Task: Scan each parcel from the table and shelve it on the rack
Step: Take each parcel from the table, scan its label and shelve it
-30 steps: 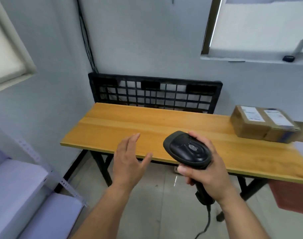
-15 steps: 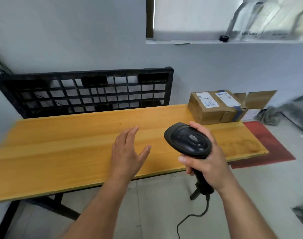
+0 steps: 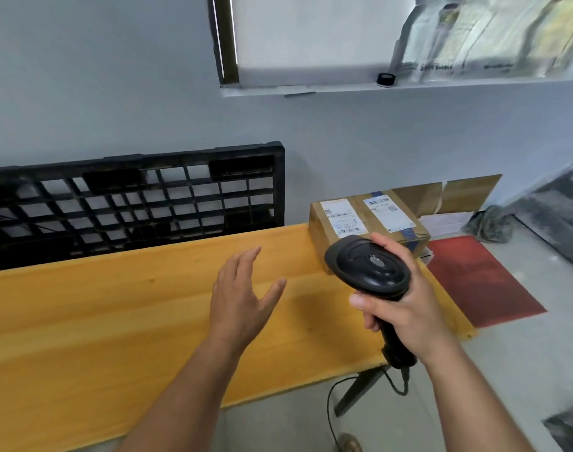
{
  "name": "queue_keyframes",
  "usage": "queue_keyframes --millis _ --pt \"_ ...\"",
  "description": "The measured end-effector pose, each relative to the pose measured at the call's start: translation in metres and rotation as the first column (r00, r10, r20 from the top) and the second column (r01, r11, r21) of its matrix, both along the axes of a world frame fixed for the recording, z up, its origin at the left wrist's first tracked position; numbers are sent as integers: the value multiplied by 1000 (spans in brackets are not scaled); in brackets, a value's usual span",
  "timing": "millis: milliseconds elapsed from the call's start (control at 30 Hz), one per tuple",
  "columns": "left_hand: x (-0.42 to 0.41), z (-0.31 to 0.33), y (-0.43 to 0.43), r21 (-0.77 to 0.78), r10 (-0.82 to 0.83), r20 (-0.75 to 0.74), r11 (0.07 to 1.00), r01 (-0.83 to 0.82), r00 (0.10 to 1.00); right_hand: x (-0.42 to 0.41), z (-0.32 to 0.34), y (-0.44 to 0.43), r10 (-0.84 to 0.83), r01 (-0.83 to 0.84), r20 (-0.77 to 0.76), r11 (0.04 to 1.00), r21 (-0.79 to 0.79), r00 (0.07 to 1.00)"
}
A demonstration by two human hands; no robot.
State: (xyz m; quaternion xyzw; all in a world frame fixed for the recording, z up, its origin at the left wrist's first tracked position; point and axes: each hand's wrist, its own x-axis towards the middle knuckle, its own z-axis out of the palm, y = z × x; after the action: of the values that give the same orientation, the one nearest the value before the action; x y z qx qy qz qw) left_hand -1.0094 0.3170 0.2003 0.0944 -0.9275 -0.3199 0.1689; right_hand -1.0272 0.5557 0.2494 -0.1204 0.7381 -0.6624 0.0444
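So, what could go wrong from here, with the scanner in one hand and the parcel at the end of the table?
1. The parcel sits at the right end of the table; a one-handed pull by the open left hand might tip it off the edge.
2. It carries two labels, so the scanner in the right hand may read the wrong one.
3. The cable hangs beside the table leg and could snag.

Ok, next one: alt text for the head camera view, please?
The person's right hand grips a black barcode scanner above the right end of a wooden table, just in front of a cardboard parcel with two labels on top. The left hand hovers open over the table, and a black plastic pallet stands against the wall behind.
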Motion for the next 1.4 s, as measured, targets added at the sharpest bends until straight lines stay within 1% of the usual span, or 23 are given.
queue_keyframes --millis 167,267,400,500,600,733,833,967,1100,1200,1300,1400 --pt "-77 -3 59 58 39 68 997 -43 997 -85 -6 51 49 -49 56 999 12 997" --pt "-119 -14 86 101 33 142 994 -47 989 -129 -14 75 75 -77 83 997 18 994" --pt "-162 -33 104 174 14 263 983 -62 965 -179 -30 88 129 -135 107 990 49 986" --pt "-185 -45 105 246 30 322 963 -114 946 -206 -47 87 165 -176 168 983 56 972" --pt "-204 -58 102 378 26 371 909 -177 928 -225 -63 82 198 -220 220 972 79 955" --pt "-215 -73 101 587 -75 423 782 -209 903 -235 -77 77 185 -216 259 972 96 948" --pt "-215 -83 98 684 -171 456 695 -221 873 -234 -85 76 169 -204 287 974 97 943" --pt "-209 -90 98 734 -222 436 649 -202 872 -228 -87 75 161 -199 306 976 94 938" --pt "-202 -92 98 721 -278 438 676 -149 855 -221 -86 73 147 -179 292 980 83 945" --pt "-194 -86 96 739 -312 403 666 -105 861 -213 -82 74 142 -163 291 985 49 946" --pt "-183 -73 85 744 -310 372 664 -81 875 -205 -75 68 153 -172 289 984 43 945" --pt "-166 -63 69 761 -259 327 643 -91 909 -195 -67 55 194 -203 263 979 8 945"
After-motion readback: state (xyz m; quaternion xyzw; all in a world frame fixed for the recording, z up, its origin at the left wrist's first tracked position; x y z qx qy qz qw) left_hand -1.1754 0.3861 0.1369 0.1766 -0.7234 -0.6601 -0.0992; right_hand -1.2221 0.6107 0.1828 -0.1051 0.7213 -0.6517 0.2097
